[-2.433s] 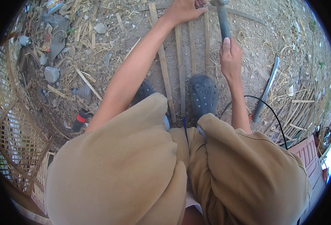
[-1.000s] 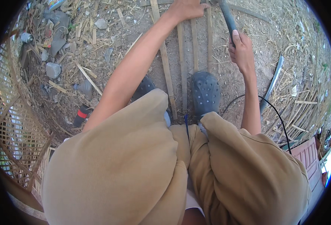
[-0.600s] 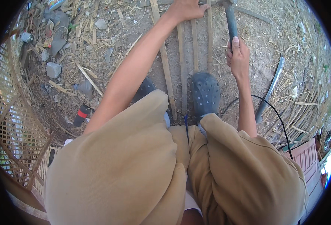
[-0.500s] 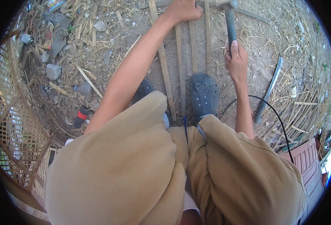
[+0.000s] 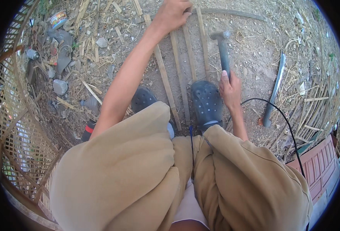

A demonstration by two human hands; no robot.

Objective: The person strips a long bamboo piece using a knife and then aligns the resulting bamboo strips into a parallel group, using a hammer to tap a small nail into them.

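My left hand (image 5: 173, 14) is closed at the far ends of several flat wooden slats (image 5: 163, 71), where a crosswise strip (image 5: 235, 14) passes over or under them. What its fingers pinch is hidden. A hammer (image 5: 224, 54) with a dark handle is gripped in my right hand (image 5: 230, 90); its metal head points away from me, above the ground and right of the slats. The slats run toward me between my two dark clogs (image 5: 207, 101), and their near ends lie close to my feet.
On the right lies a machete-like blade (image 5: 278, 77) with a dark handle, near a pile of thin strips (image 5: 318, 102). A black cable (image 5: 283, 115) curves by my right knee. Woven lattice (image 5: 23, 134) stands at left, with stones (image 5: 60, 87) and litter beyond. A reddish panel (image 5: 318, 165) lies lower right.
The hammer and my right hand have come nearer to me and a little left. My left hand has shifted slightly left, still at the slats' far ends. The whole view has shifted a little.
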